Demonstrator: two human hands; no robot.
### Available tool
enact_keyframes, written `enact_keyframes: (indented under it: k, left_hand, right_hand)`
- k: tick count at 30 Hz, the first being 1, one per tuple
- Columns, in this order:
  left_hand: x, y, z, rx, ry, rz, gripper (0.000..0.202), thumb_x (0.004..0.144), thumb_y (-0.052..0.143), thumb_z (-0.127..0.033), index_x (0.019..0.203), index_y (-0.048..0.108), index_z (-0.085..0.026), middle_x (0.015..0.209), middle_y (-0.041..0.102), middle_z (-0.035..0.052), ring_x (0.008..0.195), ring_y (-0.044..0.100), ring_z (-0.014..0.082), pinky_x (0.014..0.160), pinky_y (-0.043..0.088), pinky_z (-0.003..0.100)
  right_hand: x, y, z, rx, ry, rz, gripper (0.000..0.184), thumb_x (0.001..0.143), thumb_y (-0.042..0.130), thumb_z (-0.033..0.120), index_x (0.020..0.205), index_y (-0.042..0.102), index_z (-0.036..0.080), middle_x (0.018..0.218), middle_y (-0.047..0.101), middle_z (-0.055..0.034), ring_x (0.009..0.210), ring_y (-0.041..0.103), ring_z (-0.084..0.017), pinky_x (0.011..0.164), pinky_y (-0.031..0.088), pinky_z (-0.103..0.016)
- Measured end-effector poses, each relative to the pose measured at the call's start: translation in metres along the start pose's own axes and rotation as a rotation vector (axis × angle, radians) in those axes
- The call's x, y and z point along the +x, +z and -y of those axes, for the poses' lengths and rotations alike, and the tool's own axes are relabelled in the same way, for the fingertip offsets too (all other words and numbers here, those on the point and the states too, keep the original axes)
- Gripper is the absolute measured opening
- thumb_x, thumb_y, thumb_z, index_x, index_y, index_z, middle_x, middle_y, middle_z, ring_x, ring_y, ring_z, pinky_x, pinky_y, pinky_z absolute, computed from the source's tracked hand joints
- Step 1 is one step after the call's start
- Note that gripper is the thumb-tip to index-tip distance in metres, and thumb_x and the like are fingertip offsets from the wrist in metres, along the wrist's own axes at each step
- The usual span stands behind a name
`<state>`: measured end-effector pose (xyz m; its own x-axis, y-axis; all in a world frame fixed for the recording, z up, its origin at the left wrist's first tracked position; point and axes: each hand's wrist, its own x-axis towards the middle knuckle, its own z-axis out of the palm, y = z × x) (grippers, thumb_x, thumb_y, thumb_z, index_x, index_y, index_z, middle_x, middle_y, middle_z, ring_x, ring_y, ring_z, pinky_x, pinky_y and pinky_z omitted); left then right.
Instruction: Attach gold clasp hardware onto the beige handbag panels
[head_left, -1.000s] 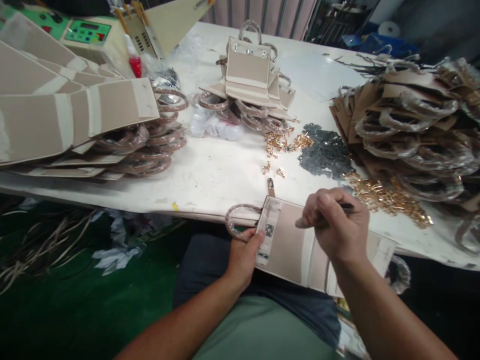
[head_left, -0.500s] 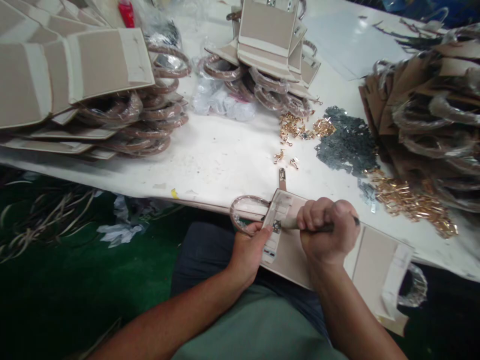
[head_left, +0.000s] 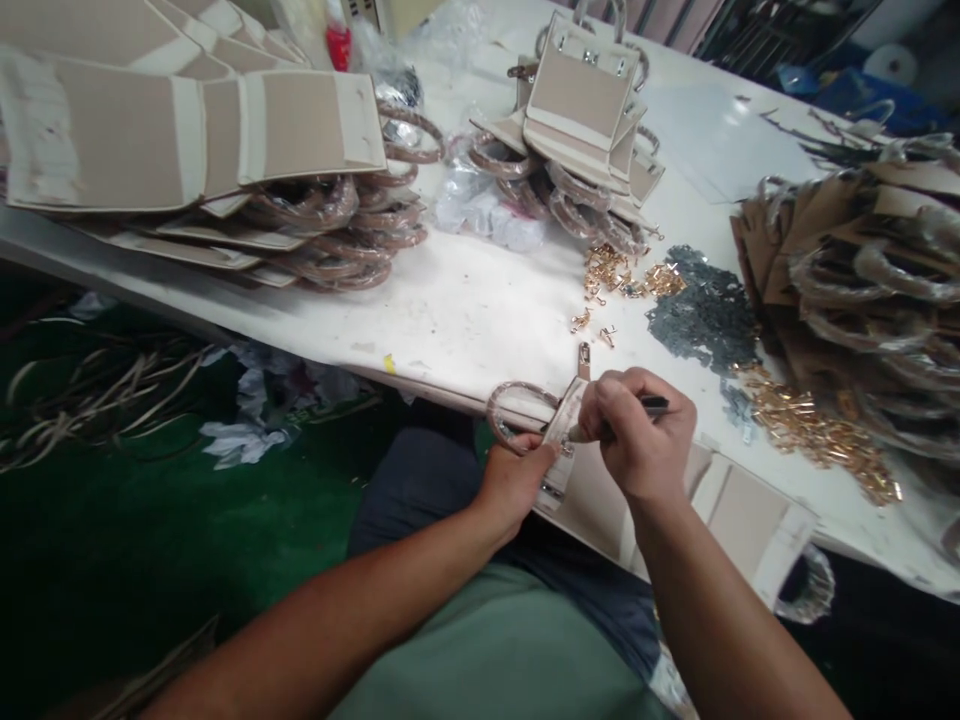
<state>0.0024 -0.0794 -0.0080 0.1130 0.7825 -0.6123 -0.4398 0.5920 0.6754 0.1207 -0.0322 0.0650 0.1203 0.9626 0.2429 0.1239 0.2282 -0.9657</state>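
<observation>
A beige bag panel lies across my lap and the table's front edge, with a plastic-wrapped looped handle at its left end. My left hand pinches the panel's edge beside that handle, thumb on top and fingers underneath. Small metal plates are set in the pale strip near my thumb. My right hand is closed around a hand tool with a dark handle. The tool's pale front end meets the strip near my left thumb; its tip is hidden. A narrow strap with a metal fitting sticks out beyond the panel.
Bag panels with wrapped handles are stacked on the left, at the back and on the right. Gold fittings and a heap of dark metal plates lie on the white table. Scraps litter the green floor.
The camera view has shifted, so the table's contents appear further right and lower. My right hand has tilted the tool more upright and come closer to my left thumb. My left hand keeps its hold.
</observation>
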Motion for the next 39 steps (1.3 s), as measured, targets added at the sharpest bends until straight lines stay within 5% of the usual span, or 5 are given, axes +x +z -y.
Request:
enact_keyframes:
  k: [10,20,26,32,39]
  left_hand:
    - [0.002,0.000,0.004,0.008,0.083,-0.013,0.037,0.070,0.089,-0.048,0.065,0.067,-0.018,0.060,0.064,0.0016,0.063,0.062,0.0179,0.058,0.045,0.025]
    - [0.000,-0.003,0.002,0.027,-0.019,0.003,0.031,0.067,0.082,-0.044,0.072,0.069,-0.015,0.064,0.067,0.0018,0.056,0.057,0.0133,0.055,0.044,0.024]
    - [0.000,0.000,-0.002,0.028,-0.026,-0.013,0.033,0.066,0.082,-0.045,0.068,0.067,-0.016,0.059,0.063,0.0001,0.052,0.054,0.0119,0.051,0.042,0.023]
    - [-0.002,0.000,-0.002,0.010,-0.005,0.002,0.033,0.066,0.085,-0.044,0.071,0.069,-0.015,0.062,0.068,0.0019,0.054,0.057,0.0127,0.053,0.044,0.023]
    - [-0.003,0.002,-0.003,0.005,-0.004,-0.012,0.033,0.064,0.088,-0.042,0.073,0.073,-0.014,0.065,0.072,0.0045,0.056,0.062,0.0149,0.056,0.047,0.025]
  right_hand:
    - [0.009,0.021,0.014,-0.369,-0.071,0.432,0.035,0.090,0.067,0.028,0.058,0.056,0.019,0.052,0.050,0.0050,0.049,0.043,-0.008,0.049,0.031,-0.024]
    - [-0.015,-0.007,0.030,0.250,-0.253,0.025,0.030,0.093,0.071,0.020,0.066,0.058,0.021,0.055,0.052,0.0043,0.045,0.049,-0.013,0.045,0.044,-0.029]
    - [-0.021,-0.004,0.007,-0.008,-0.218,0.009,0.034,0.097,0.068,0.022,0.065,0.056,0.021,0.058,0.055,0.0025,0.052,0.054,-0.014,0.052,0.045,-0.030]
    - [-0.017,-0.003,0.005,0.170,-0.342,-0.032,0.030,0.094,0.070,0.021,0.068,0.056,0.022,0.055,0.052,0.0047,0.047,0.050,-0.013,0.050,0.045,-0.030]
    - [-0.028,-0.029,-0.008,-0.003,-0.057,-0.152,0.038,0.097,0.070,0.033,0.064,0.052,0.023,0.057,0.056,0.0028,0.053,0.053,-0.014,0.053,0.045,-0.029]
